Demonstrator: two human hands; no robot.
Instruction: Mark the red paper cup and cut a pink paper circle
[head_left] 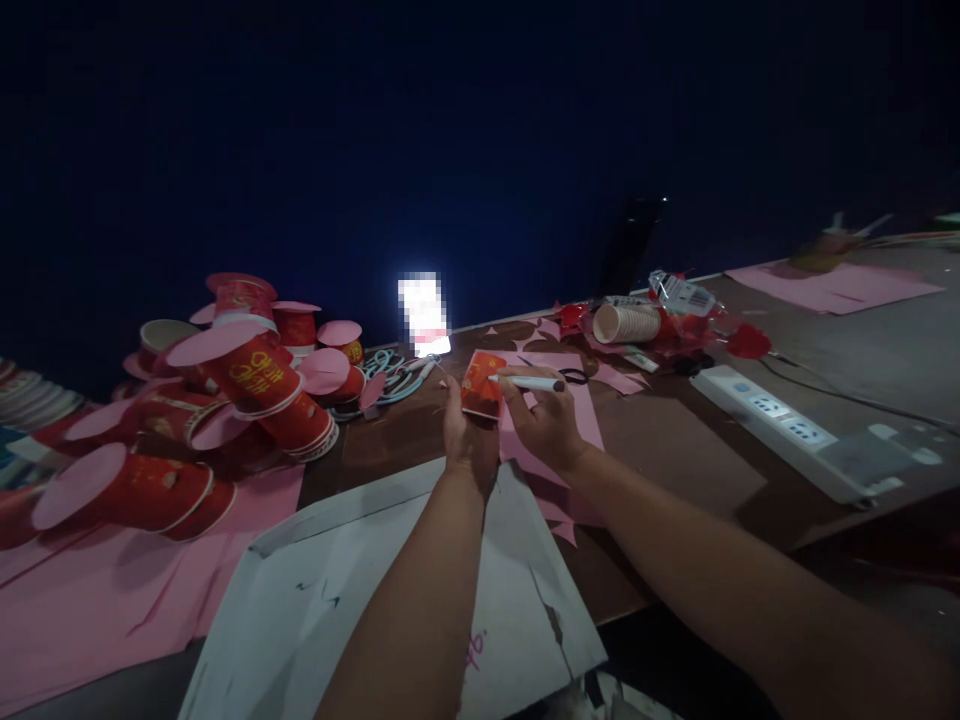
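Observation:
My left hand [466, 432] is closed around a red paper cup [484, 384], holding it on its side above the brown table [675, 450]. My right hand [544, 415] grips a white marker pen [529, 382] with a dark cap, lying across the fingers right beside the cup. Both hands hover over a pink paper sheet [581, 395] at the middle of the table. The scene is dim.
A heap of red cups capped with pink paper discs [225, 400] fills the left. Scissors [390, 375] lie near a bright phone screen [424, 315]. A white power strip [787, 425] lies right. A sleeve of cups [626, 322] lies behind. White paper [375, 590] lies near me.

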